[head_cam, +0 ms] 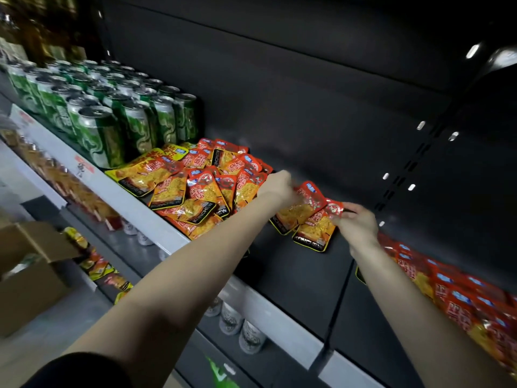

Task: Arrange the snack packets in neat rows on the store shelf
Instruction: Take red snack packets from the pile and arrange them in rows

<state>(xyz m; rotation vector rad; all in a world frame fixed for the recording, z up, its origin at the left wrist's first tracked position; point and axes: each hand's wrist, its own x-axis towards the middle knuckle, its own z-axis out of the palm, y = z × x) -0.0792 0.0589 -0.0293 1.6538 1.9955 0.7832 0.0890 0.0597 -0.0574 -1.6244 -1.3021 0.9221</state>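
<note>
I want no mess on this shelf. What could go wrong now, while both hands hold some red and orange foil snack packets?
The loose pile of red and orange foil packets overhangs the white front edge of the dark shelf; the left forearm may knock some off.
The held packets, pinched by the left hand and right hand, overlap unevenly, so the row may start crooked.

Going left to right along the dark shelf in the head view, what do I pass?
green cans → loose packet pile → left hand → held packets → right hand → packet row
</note>
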